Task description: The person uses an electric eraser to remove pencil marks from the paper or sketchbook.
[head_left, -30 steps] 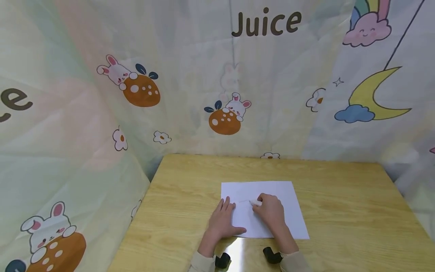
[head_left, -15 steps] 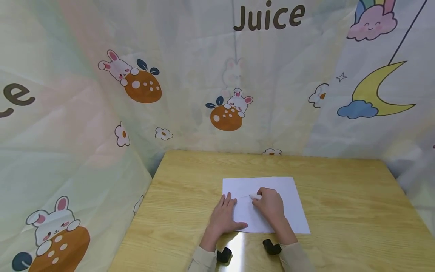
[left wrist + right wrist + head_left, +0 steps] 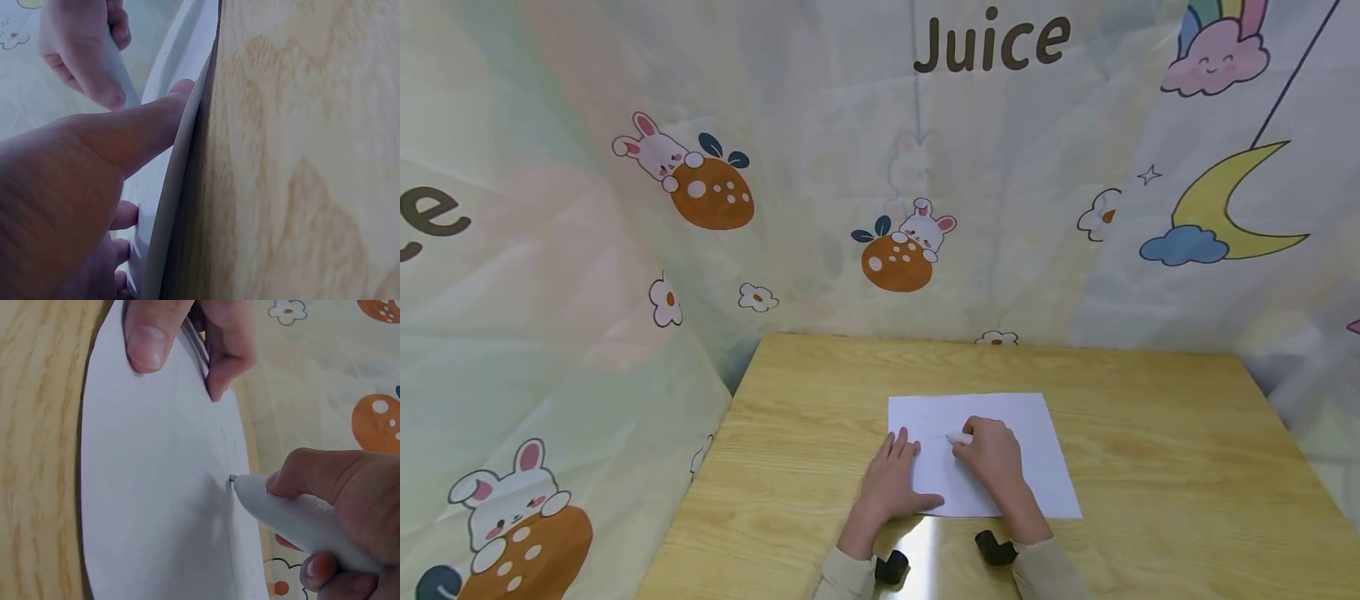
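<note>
A sheet of white paper (image 3: 1037, 475) lies on the wooden table. My left hand (image 3: 891, 479) presses on its left part, fingers spread and the thumb near the front edge. My right hand (image 3: 996, 454) grips a thick white pen-like tool (image 3: 294, 519) with a small metal tip, tilted toward the paper. That tip is right at the sheet's surface, a short way right of the left fingers. A faint line (image 3: 227, 525) runs along the paper by the tip. In the left wrist view, the left thumb (image 3: 150, 122) lies over the paper's edge.
The wooden table (image 3: 1180, 450) extends around the sheet on all sides. Behind and beside it hangs a printed cloth (image 3: 805, 208) with rabbits and flowers. Black wrist-worn pieces (image 3: 891, 568) show at both sleeves.
The right hand with the white tool has shifted very slightly left over the paper. The left hand stays in place on the sheet. The head view has tilted a little.
</note>
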`<control>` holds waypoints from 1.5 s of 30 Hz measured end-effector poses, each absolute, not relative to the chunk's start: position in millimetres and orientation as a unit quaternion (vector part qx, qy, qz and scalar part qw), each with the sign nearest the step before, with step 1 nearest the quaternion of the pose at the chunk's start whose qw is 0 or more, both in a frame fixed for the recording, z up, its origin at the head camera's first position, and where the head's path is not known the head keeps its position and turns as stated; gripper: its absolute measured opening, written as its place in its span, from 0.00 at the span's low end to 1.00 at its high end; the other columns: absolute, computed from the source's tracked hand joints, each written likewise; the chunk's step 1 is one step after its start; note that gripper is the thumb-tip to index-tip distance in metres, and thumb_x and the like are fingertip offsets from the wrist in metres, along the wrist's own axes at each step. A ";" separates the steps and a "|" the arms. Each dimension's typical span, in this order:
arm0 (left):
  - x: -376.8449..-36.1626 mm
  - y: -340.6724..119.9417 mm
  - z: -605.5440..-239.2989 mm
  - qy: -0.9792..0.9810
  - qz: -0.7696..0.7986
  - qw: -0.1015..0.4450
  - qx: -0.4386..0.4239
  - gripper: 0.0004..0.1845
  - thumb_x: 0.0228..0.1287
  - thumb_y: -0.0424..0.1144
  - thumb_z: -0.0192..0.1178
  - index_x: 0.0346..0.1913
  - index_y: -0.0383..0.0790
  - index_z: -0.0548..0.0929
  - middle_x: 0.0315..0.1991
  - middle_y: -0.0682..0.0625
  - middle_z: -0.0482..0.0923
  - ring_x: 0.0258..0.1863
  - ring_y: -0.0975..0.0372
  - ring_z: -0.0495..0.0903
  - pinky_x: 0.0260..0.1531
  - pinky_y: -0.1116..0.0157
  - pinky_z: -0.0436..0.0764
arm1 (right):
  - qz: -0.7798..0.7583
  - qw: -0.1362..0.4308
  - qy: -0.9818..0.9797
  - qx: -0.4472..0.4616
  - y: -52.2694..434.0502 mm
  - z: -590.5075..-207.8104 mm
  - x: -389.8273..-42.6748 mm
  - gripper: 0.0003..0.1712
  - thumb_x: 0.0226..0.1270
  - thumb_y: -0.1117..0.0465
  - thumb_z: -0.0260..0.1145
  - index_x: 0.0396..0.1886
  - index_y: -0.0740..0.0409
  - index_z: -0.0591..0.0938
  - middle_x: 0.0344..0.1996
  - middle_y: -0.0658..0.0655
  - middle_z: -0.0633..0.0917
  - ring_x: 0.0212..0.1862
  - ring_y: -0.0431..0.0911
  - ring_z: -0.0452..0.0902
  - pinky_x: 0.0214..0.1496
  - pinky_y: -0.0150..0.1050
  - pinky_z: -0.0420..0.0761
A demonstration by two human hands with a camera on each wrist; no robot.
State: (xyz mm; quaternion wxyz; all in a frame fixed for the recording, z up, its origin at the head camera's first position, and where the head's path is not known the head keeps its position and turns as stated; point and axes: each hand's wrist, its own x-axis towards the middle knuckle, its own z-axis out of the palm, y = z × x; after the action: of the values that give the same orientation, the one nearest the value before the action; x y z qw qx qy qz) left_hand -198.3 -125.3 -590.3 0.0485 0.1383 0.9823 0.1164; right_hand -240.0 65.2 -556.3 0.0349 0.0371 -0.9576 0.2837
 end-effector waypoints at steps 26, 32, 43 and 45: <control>-195.7 -119.0 -591.1 0.983 0.125 0.038 0.129 0.53 0.44 0.72 0.66 0.66 0.37 0.70 0.73 0.37 0.55 0.73 0.46 0.52 0.68 0.55 0.59 | 0.295 0.050 -0.953 0.045 68.5 -558.2 -235.2 0.09 0.45 0.61 0.73 0.26 0.60 0.84 0.19 0.53 0.81 0.19 0.44 0.71 0.21 0.41 0.74; -194.4 -121.5 -589.2 0.983 0.127 0.050 0.125 0.53 0.45 0.72 0.66 0.66 0.37 0.70 0.73 0.38 0.55 0.73 0.47 0.51 0.69 0.56 0.58 | 0.290 0.043 -0.955 0.048 65.2 -557.5 -234.0 0.10 0.45 0.60 0.74 0.26 0.60 0.84 0.20 0.53 0.82 0.20 0.44 0.72 0.21 0.42 0.74; -192.2 -123.2 -591.3 0.982 0.131 0.049 0.124 0.53 0.45 0.72 0.66 0.67 0.37 0.70 0.74 0.37 0.54 0.73 0.47 0.51 0.69 0.56 0.57 | 0.296 0.046 -0.953 0.039 61.2 -560.8 -231.9 0.08 0.44 0.61 0.73 0.24 0.59 0.84 0.19 0.52 0.81 0.19 0.44 0.71 0.21 0.41 0.74; -192.5 -122.5 -590.8 0.983 0.130 0.041 0.126 0.53 0.45 0.71 0.66 0.67 0.37 0.70 0.73 0.37 0.55 0.73 0.47 0.51 0.69 0.56 0.57 | 0.299 0.051 -0.952 0.045 60.9 -560.6 -232.9 0.08 0.45 0.61 0.73 0.25 0.59 0.84 0.19 0.52 0.81 0.19 0.44 0.71 0.21 0.41 0.74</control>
State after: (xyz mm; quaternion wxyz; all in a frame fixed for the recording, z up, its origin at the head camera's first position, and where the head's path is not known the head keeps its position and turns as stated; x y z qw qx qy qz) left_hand -192.5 -122.5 -590.8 0.0414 0.1259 0.9826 0.1298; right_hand -232.9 60.9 -560.6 0.0511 0.0448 -0.9517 0.2994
